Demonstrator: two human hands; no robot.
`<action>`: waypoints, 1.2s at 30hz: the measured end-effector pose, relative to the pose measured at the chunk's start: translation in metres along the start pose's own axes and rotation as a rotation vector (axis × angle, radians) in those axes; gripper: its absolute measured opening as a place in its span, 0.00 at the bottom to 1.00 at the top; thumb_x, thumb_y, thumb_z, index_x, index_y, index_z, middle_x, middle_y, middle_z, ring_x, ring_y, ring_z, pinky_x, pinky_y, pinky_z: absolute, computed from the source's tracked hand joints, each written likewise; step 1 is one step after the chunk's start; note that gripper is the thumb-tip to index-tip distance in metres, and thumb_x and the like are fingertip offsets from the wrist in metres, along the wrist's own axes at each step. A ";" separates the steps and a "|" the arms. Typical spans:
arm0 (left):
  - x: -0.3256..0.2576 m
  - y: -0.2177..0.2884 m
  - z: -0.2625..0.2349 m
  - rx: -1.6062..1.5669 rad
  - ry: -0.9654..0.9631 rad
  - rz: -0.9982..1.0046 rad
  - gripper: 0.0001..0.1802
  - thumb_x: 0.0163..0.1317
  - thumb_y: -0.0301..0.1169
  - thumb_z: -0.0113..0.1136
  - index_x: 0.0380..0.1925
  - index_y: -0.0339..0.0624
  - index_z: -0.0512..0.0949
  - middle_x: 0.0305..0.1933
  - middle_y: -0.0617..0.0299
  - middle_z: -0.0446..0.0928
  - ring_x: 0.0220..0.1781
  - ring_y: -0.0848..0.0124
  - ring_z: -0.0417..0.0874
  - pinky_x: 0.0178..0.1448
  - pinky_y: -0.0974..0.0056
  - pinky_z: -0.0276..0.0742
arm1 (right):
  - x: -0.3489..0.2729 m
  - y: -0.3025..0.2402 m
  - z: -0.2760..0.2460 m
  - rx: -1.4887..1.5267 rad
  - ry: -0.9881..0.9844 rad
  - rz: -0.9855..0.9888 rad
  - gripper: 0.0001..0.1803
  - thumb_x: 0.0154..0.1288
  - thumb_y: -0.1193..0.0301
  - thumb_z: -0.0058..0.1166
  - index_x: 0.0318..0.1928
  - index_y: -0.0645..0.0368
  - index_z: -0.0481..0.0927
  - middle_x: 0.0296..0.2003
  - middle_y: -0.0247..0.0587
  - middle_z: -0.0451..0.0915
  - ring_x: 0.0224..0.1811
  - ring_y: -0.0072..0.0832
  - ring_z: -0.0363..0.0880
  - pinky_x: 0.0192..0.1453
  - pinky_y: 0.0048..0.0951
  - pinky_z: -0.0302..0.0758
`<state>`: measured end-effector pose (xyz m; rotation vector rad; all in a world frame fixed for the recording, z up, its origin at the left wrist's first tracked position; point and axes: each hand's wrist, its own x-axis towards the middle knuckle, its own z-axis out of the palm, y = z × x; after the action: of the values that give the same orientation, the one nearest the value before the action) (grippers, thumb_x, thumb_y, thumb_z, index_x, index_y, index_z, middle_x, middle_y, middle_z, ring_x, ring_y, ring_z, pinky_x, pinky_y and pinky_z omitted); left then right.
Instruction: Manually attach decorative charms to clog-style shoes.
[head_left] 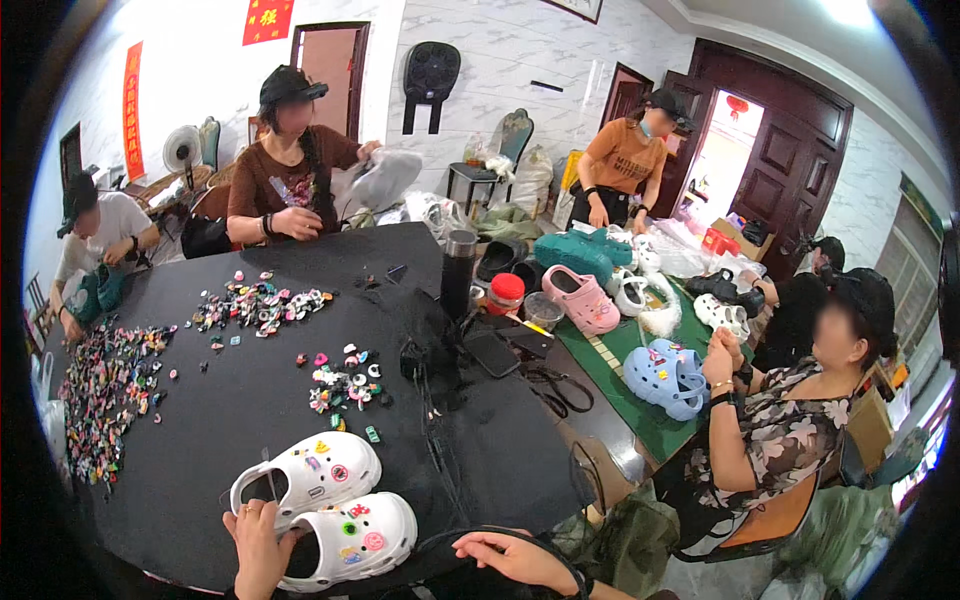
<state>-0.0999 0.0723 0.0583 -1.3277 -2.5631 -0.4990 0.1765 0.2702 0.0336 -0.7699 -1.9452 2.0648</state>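
Note:
Two white clogs, a far one and a near one, lie side by side at the near edge of the black table, toes pointing right. Colourful shoe charms dot their tops. My left hand grips the pair at the heel end, fingers over the far clog's rim and thumb by the near one. To the right of the toes, my right hand holds nothing, its fingers stretched out leftward. A small pile of charms lies beyond the clogs.
More charms form a middle pile and a large heap at left. A black flask, red-lidded jar and phone stand or lie at right. Several people sit or stand around; one handles a blue clog on a green mat.

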 end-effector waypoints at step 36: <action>0.129 0.296 0.097 -0.315 -0.153 0.563 0.19 0.49 0.40 0.65 0.30 0.33 0.77 0.34 0.48 0.76 0.35 0.55 0.81 0.38 0.57 0.78 | -0.021 -0.049 -0.097 -0.415 0.538 -0.296 0.10 0.66 0.73 0.47 0.43 0.64 0.78 0.34 0.38 0.80 0.31 0.21 0.77 0.35 0.21 0.72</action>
<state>0.0665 0.3654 0.0715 -2.1686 -2.1200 -0.7224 0.2326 0.3495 0.0863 -0.9275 -2.0195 1.1451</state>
